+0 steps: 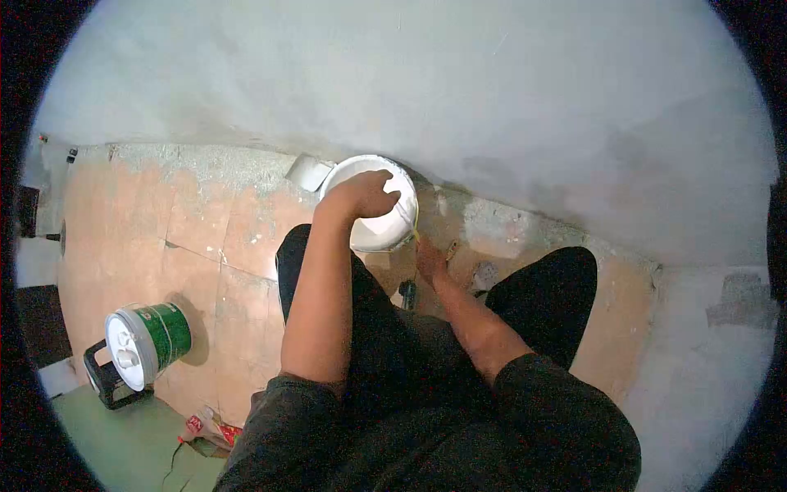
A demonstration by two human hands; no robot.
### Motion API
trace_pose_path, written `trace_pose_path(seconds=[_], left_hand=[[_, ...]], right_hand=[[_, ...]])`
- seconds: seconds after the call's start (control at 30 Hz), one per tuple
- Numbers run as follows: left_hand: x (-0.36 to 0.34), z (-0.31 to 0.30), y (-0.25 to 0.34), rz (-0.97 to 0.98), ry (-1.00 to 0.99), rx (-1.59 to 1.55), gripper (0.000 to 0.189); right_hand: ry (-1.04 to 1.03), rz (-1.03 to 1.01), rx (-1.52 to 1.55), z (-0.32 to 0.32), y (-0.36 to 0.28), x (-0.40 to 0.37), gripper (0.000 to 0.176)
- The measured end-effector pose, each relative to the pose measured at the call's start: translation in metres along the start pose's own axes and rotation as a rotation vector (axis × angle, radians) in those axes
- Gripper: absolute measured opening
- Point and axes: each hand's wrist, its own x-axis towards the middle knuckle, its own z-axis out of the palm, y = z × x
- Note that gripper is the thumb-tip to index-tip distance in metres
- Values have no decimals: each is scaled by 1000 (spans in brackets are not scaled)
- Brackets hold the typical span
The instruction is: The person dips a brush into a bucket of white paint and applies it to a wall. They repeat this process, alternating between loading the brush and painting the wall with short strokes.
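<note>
A round white bucket (379, 243) with white material inside stands on the floor against the wall. My left hand (361, 194) reaches over its mouth, fingers bent downward. Whatever those fingers may grip blends into the white and is hard to make out. Low at the bucket's right side is my right hand (429, 259), its fingers closed around the end of a thin yellow strip (416, 234) by the rim. A flat pale metal-looking plate (308, 173) lies beside the bucket on the left, partly behind it.
A green and white pail (170, 331) stands at left, beside a black-framed object (97, 379). Red packaging (225, 430) lies at lower left. My bent knees flank the work spot. The grey wall (492, 98) rises directly ahead; another wall (697, 369) is at right.
</note>
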Motion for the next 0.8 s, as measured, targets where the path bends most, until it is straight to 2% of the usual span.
trace_pose_path(seconds=[0.03,0.07,0.37,0.4,0.47,0.5,0.67,0.77,0.8], left_hand=[[2,1,-2,-1,-1,0,56],[4,3,-4,13,3,4,56],[2,3,-4,25,18,-10,56],[3,4,-4,29,24,7,57],[4,5,-8,33,18,2,58],[3,4,-6,32,17,1,58],[6,6,-8,48,18,10,57],[2,2,-3,31,-7,15,57],[4,3,-6,31,-8,14,57]], right_hand=[[28,-21,120,2,4,-1,26],[92,-158,-98,72,41,33,26],[-44,40,389,59,29,25,37],[-44,40,389,82,40,31,37],[499,-461,-186,147,75,49,32],[497,-462,-187,147,74,48,32],[220,-178,58,131,58,47,30],[52,-5,201,108,42,42,29],[51,-5,201,91,33,35,29]])
